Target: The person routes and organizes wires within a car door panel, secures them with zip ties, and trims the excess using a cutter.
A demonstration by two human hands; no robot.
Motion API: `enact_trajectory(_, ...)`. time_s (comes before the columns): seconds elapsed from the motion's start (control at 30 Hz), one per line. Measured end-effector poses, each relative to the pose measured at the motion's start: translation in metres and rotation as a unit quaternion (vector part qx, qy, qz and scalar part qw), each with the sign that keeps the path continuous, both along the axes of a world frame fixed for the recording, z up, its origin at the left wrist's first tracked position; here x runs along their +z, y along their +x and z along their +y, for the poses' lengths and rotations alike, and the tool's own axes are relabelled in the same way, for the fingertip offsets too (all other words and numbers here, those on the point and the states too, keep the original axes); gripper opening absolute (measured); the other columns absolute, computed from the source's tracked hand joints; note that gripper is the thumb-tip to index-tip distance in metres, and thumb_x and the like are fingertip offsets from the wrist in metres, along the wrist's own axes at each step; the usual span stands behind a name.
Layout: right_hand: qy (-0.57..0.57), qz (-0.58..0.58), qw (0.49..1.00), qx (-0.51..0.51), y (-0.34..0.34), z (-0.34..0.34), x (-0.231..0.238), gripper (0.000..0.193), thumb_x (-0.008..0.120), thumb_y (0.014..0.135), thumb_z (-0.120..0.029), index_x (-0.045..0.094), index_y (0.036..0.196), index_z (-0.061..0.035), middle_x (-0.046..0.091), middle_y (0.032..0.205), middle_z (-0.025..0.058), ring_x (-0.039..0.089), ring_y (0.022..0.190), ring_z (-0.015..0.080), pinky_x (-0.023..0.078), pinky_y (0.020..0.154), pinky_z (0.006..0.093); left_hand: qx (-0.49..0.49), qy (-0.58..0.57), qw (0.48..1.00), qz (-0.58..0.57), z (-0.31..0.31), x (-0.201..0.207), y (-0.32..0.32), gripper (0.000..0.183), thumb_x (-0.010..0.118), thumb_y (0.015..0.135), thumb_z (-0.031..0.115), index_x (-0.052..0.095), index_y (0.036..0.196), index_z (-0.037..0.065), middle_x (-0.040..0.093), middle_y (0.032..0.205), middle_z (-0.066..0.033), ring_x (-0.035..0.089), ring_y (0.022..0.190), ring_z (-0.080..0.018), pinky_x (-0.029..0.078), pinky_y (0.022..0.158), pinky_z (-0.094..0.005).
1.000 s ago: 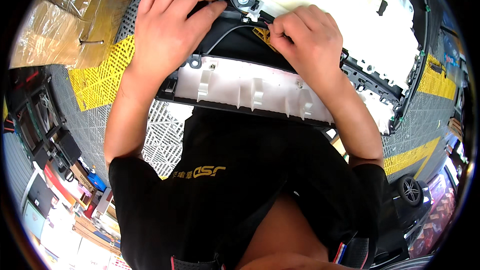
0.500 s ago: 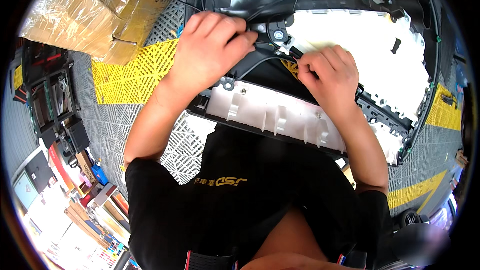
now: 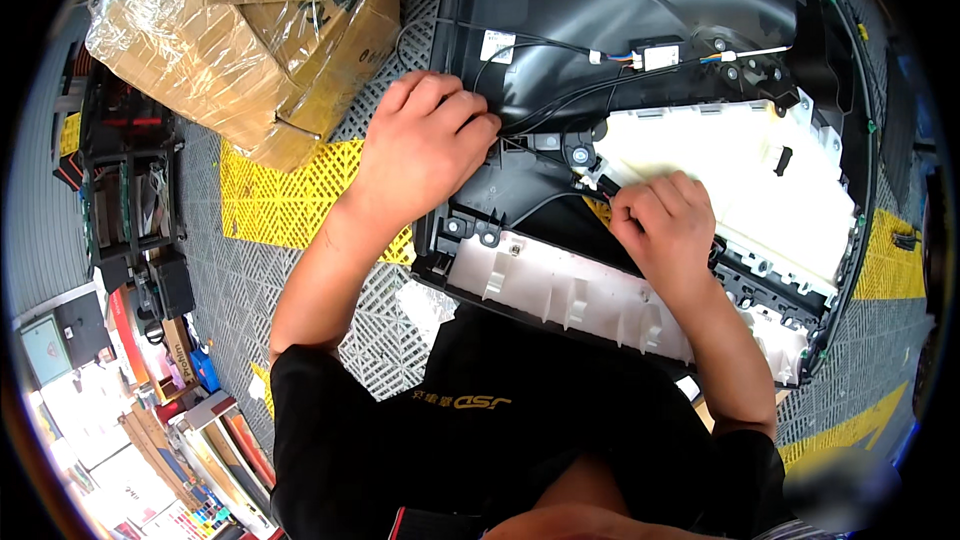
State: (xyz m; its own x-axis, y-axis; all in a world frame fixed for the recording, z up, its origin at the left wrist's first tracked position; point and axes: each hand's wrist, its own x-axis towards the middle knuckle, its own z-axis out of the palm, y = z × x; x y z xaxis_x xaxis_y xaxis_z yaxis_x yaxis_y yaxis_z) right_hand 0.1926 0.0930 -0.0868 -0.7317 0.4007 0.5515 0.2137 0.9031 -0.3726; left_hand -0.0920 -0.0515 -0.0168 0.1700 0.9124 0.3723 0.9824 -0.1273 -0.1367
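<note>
Black moulded plastic forms the large, curved-edged panel (image 3: 570, 15) that fills the space ahead of the person, its near edge close against the black short-sleeved shirt (image 3: 560, 430). Such closeness probably brings the fittings within easy reach of both bent arms; what bears the panel's weight is hidden. Clips, posts and wiring face upward, presumably so that they lie open to the fingers.

The left hand (image 3: 425, 145) arches over the panel's left side, fingers curled, tips beside the long thin black cables (image 3: 570, 100). Whether it grips them or merely steadies the panel, I cannot tell — the palm and thumb are turned away. Those cables sweep toward a small white-labelled module (image 3: 660, 58) on the far part of the panel.

The right hand (image 3: 665, 225) has its thumb and forefinger pressed together on a short thin dark wire (image 3: 601, 187), just beside a little white plastic connector (image 3: 588, 181). So narrow a thing seems to call for fingertips — a whole fist would be clumsy there. Right of it spreads a broad off-white pad (image 3: 730, 180); nearer the body runs a long white ribbed strip (image 3: 575, 295), its upright ribs perhaps there for stiffness.

Leftward, on the floor, stands a brown film-wrapped cardboard box (image 3: 270, 20).
</note>
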Motion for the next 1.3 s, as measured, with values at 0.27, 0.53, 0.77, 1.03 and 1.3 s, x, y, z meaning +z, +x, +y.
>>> enact_trajectory(0.27,-0.006,-0.001,1.000,0.010,0.001,0.001,0.000,0.021,0.085,0.074,-0.008,0.068,0.084,-0.0162,0.059,0.078,-0.0013,0.060,0.078,0.0228,0.046,0.072,0.0370,-0.033,0.075,0.996,0.044,-0.003,0.029,0.016,0.014,0.079,0.077,0.016,0.076,0.090,0.019,0.072,0.103,0.0042,0.070,0.106,-0.0187,0.052,0.115,-0.0456)
enact_trajectory(0.53,-0.005,-0.002,1.000,0.011,0.006,0.001,-0.002,0.022,0.087,0.075,-0.008,0.069,0.086,-0.0173,0.060,0.078,-0.0035,0.060,0.078,0.0194,0.046,0.073,0.0345,0.060,0.060,0.991,0.100,-0.036,0.031,-0.026,0.013,0.076,0.082,0.008,0.069,0.091,0.015,0.073,0.108,0.0032,0.070,0.101,-0.0221,0.054,0.105,-0.0457)
enact_trajectory(0.77,0.003,-0.007,1.000,-0.001,0.006,-0.001,-0.003,0.023,0.087,0.074,-0.008,0.070,0.086,-0.0182,0.061,0.078,-0.0046,0.060,0.078,0.0184,0.047,0.075,0.0333,0.004,-0.119,0.993,-0.025,-0.087,0.045,0.021,0.014,0.087,0.078,0.013,0.080,0.090,0.011,0.073,0.098,-0.0004,0.072,0.097,-0.0219,0.059,0.104,-0.0482)
enact_trajectory(1.03,0.000,-0.002,1.000,0.005,0.005,-0.003,-0.002,0.023,0.086,0.073,-0.007,0.068,0.083,-0.0173,0.057,0.076,-0.0030,0.057,0.076,0.0209,0.046,0.072,0.0349,0.097,-0.005,0.989,0.111,-0.078,0.034,0.008,0.024,0.081,0.086,0.018,0.085,0.110,0.018,0.075,0.116,0.0029,0.070,0.124,-0.0236,0.057,0.104,-0.0465)
enact_trajectory(1.3,0.004,0.003,1.000,0.002,0.003,-0.002,-0.004,0.024,0.085,0.072,-0.006,0.066,0.081,-0.0169,0.056,0.075,-0.0022,0.056,0.075,0.0214,0.045,0.072,0.0360,0.146,0.186,0.971,-0.024,-0.050,0.019,-0.004,0.026,0.092,0.090,0.011,0.084,0.115,0.014,0.077,0.103,-0.0020,0.074,0.078,-0.0188,0.058,0.063,-0.0314)
